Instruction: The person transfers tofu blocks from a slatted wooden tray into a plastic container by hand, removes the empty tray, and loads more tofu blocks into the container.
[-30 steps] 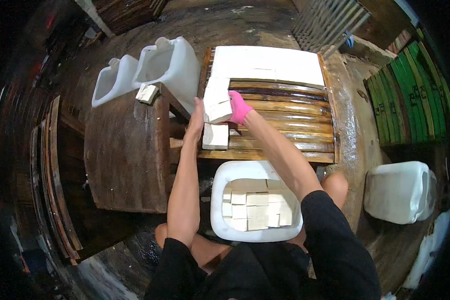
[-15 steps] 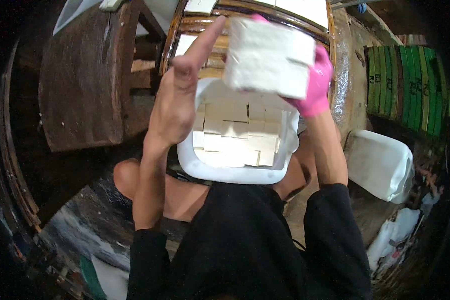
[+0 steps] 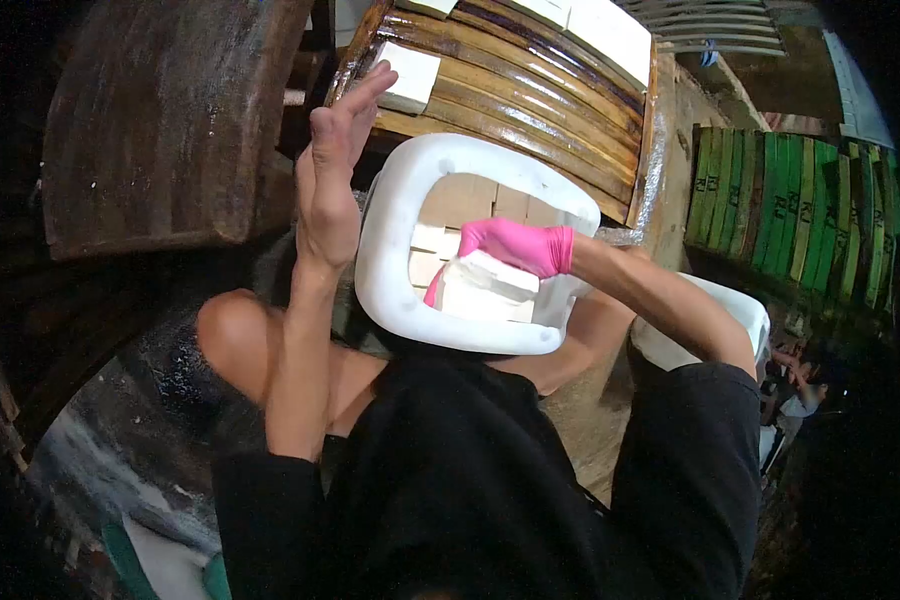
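My right hand (image 3: 513, 246), in a pink glove, reaches down into a white plastic tub (image 3: 382, 250) between my legs. Its fingers are wrapped round white blocks of tofu (image 3: 482, 290). Beneath and around them, more cut tofu (image 3: 462, 203) covers the inside of the tub. My bare left hand (image 3: 332, 190) is held up beside the tub's left rim, fingers stretched out, with nothing in it. Just past its fingertips, a tofu block (image 3: 410, 82) sits on the wet bamboo-slat rack (image 3: 540, 100).
Larger white slabs (image 3: 610, 38) lie at the rack's far edge. A dark wooden block (image 3: 160, 130) stands to the left. Green boards (image 3: 790, 205) are stacked at right, and a white plastic jug (image 3: 715, 310) is near my right elbow.
My right hand has lowered the tofu from above the rack into the tub. My left hand stays raised and open, slightly further left. The view has shifted a little.
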### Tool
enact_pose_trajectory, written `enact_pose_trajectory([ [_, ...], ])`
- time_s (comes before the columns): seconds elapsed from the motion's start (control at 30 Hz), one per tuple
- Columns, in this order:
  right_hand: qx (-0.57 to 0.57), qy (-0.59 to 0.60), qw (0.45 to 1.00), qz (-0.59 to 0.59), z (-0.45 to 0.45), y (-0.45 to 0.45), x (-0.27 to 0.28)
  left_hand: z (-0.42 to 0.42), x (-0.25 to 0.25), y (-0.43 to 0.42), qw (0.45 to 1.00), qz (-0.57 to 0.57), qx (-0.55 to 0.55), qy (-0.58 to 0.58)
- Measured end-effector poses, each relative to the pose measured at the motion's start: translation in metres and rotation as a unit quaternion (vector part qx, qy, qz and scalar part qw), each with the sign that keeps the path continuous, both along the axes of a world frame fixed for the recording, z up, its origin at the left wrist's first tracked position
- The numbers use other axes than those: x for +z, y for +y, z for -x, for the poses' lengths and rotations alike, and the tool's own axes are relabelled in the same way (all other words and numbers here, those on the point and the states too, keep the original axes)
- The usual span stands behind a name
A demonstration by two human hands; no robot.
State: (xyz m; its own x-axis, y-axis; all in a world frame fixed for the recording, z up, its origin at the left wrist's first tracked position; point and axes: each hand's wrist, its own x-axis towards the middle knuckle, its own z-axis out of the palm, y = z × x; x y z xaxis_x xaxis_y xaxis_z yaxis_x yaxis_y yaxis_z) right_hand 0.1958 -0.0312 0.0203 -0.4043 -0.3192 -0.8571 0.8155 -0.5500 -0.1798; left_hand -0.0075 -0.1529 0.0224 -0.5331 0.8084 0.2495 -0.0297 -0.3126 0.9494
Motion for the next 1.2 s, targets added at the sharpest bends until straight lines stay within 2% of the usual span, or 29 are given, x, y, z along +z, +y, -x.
enact_pose_trajectory([
  [0.13, -0.053, -0.092, 0.994, -0.008, 0.012, 0.003, -0.004, 0.002, -0.001, -0.011, 0.999, 0.005, 0.030, -0.015],
  [0.2, -0.028, -0.080, 0.996, -0.016, 0.009, 0.000, -0.051, 0.003, 0.001, -0.011, 1.000, 0.000, 0.028, -0.009],
  [0.27, -0.039, -0.076, 0.996, -0.030, 0.017, -0.007, -0.068, 0.002, -0.002, -0.007, 0.999, 0.007, 0.032, -0.006],
  [0.37, 0.084, -0.023, 0.953, -0.291, 0.003, -0.013, -0.077, 0.002, -0.002, -0.008, 0.998, 0.034, 0.045, 0.017],
  [0.4, 0.146, -0.013, 0.917, -0.370, 0.002, -0.017, -0.068, 0.001, -0.002, -0.009, 0.997, 0.046, 0.048, 0.029],
  [0.47, 0.304, 0.008, 0.809, -0.504, 0.018, -0.022, -0.005, -0.001, 0.001, -0.009, 0.997, 0.053, 0.054, 0.027],
  [0.57, 0.217, 0.110, 0.772, -0.587, 0.001, -0.039, -0.047, -0.007, -0.001, -0.001, 0.997, 0.054, 0.049, 0.034],
  [0.63, 0.248, 0.088, 0.756, -0.599, 0.000, -0.035, -0.051, -0.010, -0.003, 0.003, 0.996, 0.057, 0.048, 0.038],
  [0.8, 0.250, 0.080, 0.748, -0.609, 0.006, -0.017, -0.014, -0.013, -0.006, 0.003, 0.994, 0.068, 0.052, 0.060],
  [0.9, 0.220, 0.172, 0.644, -0.712, -0.014, -0.006, -0.019, -0.015, -0.001, 0.003, 0.995, 0.071, 0.052, 0.055],
  [0.93, 0.243, 0.166, 0.629, -0.720, -0.020, -0.003, -0.018, -0.015, -0.002, 0.003, 0.993, 0.079, 0.052, 0.064],
  [1.03, 0.248, 0.232, 0.650, -0.680, -0.042, -0.011, -0.044, -0.015, -0.002, 0.004, 0.992, 0.092, 0.049, 0.073],
  [1.07, 0.252, 0.241, 0.660, -0.666, -0.035, -0.016, -0.038, -0.016, -0.001, 0.004, 0.993, 0.089, 0.043, 0.063],
  [1.17, 0.258, 0.231, 0.680, -0.647, -0.027, -0.014, -0.030, -0.021, -0.002, 0.006, 0.995, 0.092, 0.025, 0.027],
  [1.2, 0.311, 0.209, 0.688, -0.621, -0.025, -0.006, -0.025, -0.021, -0.003, 0.006, 0.995, 0.095, 0.021, 0.019],
])
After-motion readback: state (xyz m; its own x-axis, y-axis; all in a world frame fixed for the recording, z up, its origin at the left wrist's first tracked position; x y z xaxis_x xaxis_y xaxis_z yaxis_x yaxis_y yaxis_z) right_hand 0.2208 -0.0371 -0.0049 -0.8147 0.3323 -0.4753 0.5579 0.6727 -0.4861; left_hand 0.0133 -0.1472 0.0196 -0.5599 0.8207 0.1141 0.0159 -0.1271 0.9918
